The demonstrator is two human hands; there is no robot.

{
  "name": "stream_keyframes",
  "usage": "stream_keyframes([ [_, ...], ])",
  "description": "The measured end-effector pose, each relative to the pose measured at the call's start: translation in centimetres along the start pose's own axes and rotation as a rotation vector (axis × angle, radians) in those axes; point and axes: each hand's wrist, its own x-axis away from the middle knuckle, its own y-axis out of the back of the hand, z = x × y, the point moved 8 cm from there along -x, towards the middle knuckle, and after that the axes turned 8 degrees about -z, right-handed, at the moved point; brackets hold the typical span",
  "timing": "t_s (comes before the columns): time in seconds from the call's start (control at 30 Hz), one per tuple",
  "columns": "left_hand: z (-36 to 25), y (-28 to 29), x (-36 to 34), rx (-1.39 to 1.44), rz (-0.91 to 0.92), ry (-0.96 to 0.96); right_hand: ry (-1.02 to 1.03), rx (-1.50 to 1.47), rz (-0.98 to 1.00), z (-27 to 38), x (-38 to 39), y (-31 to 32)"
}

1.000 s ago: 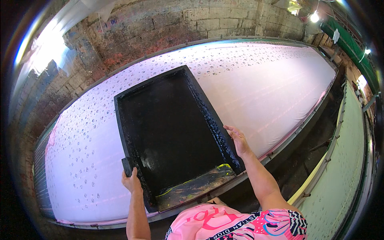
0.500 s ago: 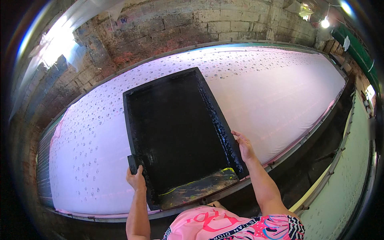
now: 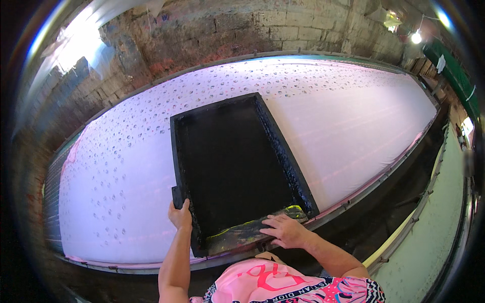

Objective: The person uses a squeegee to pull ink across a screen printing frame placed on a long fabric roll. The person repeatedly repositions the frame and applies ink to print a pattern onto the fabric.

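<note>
A large black printing screen frame [image 3: 232, 166] lies flat on the long table covered in pale pink cloth [image 3: 348, 126]. My left hand [image 3: 180, 215] grips the frame's left edge near its front corner, by a small black block. My right hand [image 3: 285, 230] rests palm down on the frame's near end, where yellow-green ink is smeared. The cloth to the left of the frame carries small printed motifs; the cloth to its right is plain.
A rough brick wall [image 3: 212, 35] runs behind the table. A metal rail [image 3: 353, 199] lines the table's near edge. To the right a dark aisle [image 3: 404, 192] separates it from a pale green table [image 3: 434, 237]. Lamps hang at upper right.
My right hand has slid from the frame's right edge to its near end. The frame sits further right in view, and my left hand keeps its grip on the left edge.
</note>
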Motion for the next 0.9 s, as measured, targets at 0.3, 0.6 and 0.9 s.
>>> stream_keyframes([
  [0.3, -2.2, 0.1, 1.0, -0.117, -0.055, -0.103, -0.146, 0.258, 0.157, 1.5, -5.8, -3.8],
  [0.6, -0.6, 0.8, 0.7, 0.107, -0.098, -0.090, -0.281, 0.257, 0.320, 3.1, -7.1, -3.6],
  [0.9, 1.5, 0.2, 0.5, 0.293, -0.035, -0.024, -0.063, 0.313, -0.028, 4.2, -7.7, -5.2],
])
